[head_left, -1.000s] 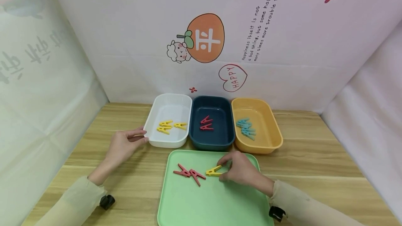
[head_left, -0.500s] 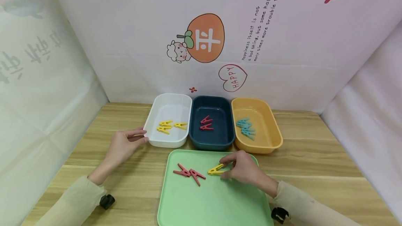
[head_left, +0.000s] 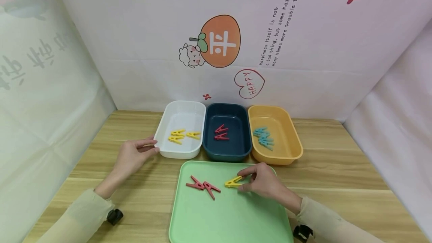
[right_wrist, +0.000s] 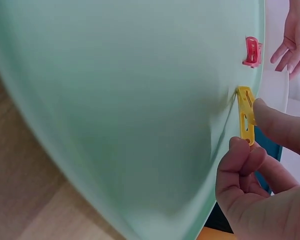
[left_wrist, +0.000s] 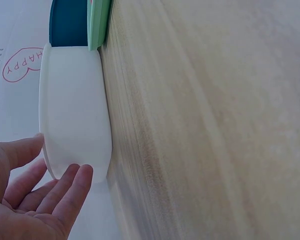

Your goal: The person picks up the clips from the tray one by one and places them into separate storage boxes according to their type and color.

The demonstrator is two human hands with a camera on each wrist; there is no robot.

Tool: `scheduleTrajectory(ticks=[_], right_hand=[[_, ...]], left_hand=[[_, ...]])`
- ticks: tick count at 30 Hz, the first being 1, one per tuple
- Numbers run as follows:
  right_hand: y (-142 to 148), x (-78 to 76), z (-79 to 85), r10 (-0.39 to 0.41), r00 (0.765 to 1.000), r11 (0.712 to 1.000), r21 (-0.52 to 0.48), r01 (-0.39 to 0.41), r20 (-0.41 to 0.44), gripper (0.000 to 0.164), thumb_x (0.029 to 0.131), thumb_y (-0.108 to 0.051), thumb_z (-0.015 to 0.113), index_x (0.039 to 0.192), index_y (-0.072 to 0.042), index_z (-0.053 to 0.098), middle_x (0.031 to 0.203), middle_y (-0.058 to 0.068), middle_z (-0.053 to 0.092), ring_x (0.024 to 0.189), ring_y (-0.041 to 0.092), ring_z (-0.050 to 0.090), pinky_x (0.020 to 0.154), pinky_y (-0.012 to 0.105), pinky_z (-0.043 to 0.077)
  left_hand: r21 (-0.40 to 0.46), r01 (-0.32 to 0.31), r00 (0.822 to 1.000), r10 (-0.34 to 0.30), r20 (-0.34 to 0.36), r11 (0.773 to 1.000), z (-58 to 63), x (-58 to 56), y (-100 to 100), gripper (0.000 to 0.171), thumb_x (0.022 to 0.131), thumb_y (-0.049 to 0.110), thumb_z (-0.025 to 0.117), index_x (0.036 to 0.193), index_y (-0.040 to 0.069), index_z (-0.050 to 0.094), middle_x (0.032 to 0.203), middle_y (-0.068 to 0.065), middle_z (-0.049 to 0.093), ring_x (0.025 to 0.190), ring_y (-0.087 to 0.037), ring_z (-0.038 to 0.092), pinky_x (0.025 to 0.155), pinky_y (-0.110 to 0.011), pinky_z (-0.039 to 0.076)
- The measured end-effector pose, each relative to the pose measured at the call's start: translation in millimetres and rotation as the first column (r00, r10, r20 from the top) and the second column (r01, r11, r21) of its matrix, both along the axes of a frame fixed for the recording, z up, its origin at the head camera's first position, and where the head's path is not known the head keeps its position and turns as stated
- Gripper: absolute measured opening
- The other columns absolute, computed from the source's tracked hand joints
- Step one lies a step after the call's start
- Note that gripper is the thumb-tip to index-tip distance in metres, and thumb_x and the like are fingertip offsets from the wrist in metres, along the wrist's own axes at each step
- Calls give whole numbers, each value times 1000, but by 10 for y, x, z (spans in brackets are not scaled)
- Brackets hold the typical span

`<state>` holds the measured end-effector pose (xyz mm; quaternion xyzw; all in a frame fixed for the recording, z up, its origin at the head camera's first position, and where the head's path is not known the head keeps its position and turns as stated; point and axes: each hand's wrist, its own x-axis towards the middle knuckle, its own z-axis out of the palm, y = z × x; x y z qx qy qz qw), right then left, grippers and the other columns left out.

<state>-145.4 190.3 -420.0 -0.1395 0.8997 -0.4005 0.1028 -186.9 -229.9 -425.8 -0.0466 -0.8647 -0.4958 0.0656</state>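
Note:
My right hand (head_left: 264, 181) pinches a yellow clothespin (head_left: 233, 182) by its spread legs, low over the green tray (head_left: 233, 220). In the right wrist view, thumb and fingers lie on either side of the yellow clothespin (right_wrist: 246, 112). Two red clothespins (head_left: 202, 186) lie touching on the tray, left of that hand. At the left, my left hand (head_left: 133, 156) touches the near left corner of the white box (head_left: 180, 154). In the left wrist view its fingers (left_wrist: 72, 192) are fairly straight against the box wall.
Yellow clothespins (head_left: 175, 138) lie in the white box. Beside it stand a dark blue box (head_left: 227, 113) with two red clothespins (head_left: 221, 136) and an orange box (head_left: 283, 130) with several blue ones (head_left: 264, 141). A printed cloth backdrop (head_left: 152, 66) rises behind the wooden table (head_left: 337, 160).
My right hand has shifted slightly right over the tray, and the yellow clothespin has moved with it. The left hand has stayed at the white box.

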Motion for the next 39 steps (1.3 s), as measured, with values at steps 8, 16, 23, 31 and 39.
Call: scheduleTrajectory(ticks=[8, 16, 23, 31, 39], right_hand=[[15, 27, 44, -40, 999, 999, -29, 40, -1, 35, 74, -9, 96, 107, -7, 84, 94, 2, 77, 61, 17, 52, 50, 24, 39], [35, 44, 114, -53, 999, 996, -78, 53, -4, 36, 76, -8, 95, 110, -5, 83, 88, 6, 75, 52, 12, 37, 47, 23, 27], [65, 49, 198, -59, 998, 991, -120, 60, 16, 38, 78, -9, 94, 113, -2, 82, 60, -3, 48, 53, 11, 34, 48, 22, 25], [40, 11, 398, -87, 994, 982, -165, 96, 61, 38, 83, -9, 91, 118, 0, 79, 62, 0, 43, 57, 16, 37, 49, 24, 27], [-36, -65, 595, -66, 997, 978, -195, 71, 31, 36, 86, -11, 89, 118, 0, 79, 63, 0, 40, 59, 18, 40, 51, 25, 27]], left_hand=[[1, -2, 1000, 2, 3, 1000, 0, 4, 6, 33, 95, 10, 81, 122, -8, 74, 141, -23, 62, 108, -38, 73, 77, -24, 62], [2, -1, 1000, 1, -6, 1000, 1, -3, -2, 33, 94, 10, 81, 121, -8, 74, 140, -23, 63, 108, -38, 74, 77, -24, 62], [2, 5, 1000, -5, -13, 1000, 1, 3, -2, 33, 94, 10, 82, 121, -8, 75, 139, -24, 63, 107, -38, 74, 77, -25, 63], [5, 5, 1000, -4, -11, 1000, -7, -2, -13, 33, 94, 11, 81, 121, -8, 74, 139, -24, 63, 107, -37, 74, 77, -25, 62], [7, 6, 1000, -6, -28, 1000, -23, -11, -12, 32, 93, 10, 82, 119, -8, 75, 138, -24, 64, 106, -37, 74, 77, -25, 63]])
